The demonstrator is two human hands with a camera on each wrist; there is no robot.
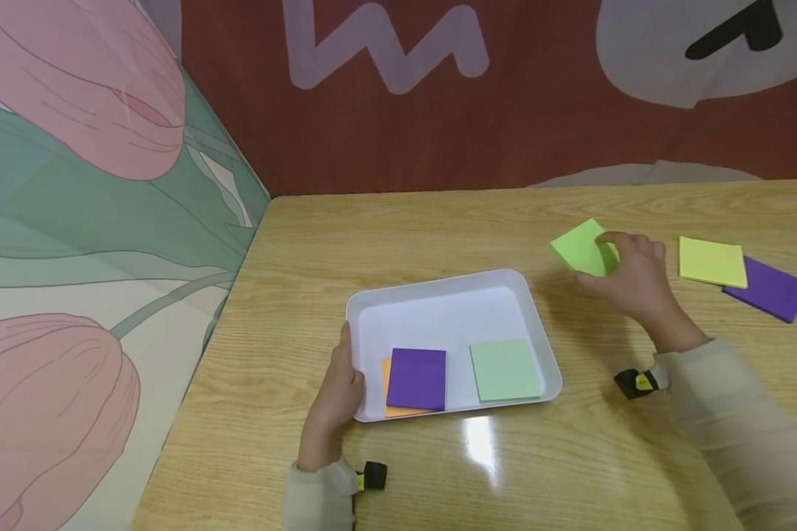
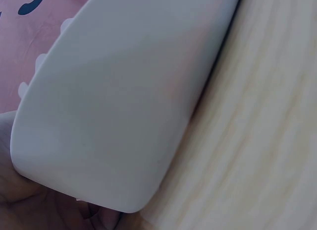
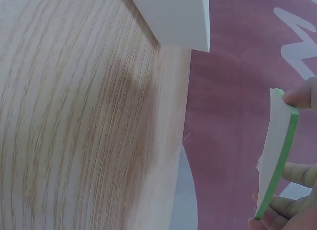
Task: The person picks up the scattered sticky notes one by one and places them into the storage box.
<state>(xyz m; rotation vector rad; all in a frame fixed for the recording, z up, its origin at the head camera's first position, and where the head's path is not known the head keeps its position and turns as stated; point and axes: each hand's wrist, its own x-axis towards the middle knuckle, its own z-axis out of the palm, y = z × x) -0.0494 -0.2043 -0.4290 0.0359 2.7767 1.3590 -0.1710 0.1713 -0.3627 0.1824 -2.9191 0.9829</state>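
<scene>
My right hand (image 1: 637,284) holds a bright green sticky note pad (image 1: 584,247) above the table, right of the tray, pinching it between thumb and fingers. From the right wrist view, the pad (image 3: 280,150) shows its green edge and pale underside, slightly bent. At the left end of a white tray (image 1: 432,313), my left hand (image 1: 335,387) grips the rim; the left wrist view has fingers at the tray wall (image 2: 109,111). Inside the tray, a purple pad (image 1: 417,378) lies over an orange pad (image 1: 388,405), mostly covered. A pale green pad (image 1: 505,370) lies to their right.
On the right of the wooden table (image 1: 305,251), a yellow pad (image 1: 712,262) overlaps a purple pad (image 1: 770,289). A red patterned cloth (image 1: 438,133) hangs behind the table's far edge, and a floral cloth (image 1: 53,243) borders its left side.
</scene>
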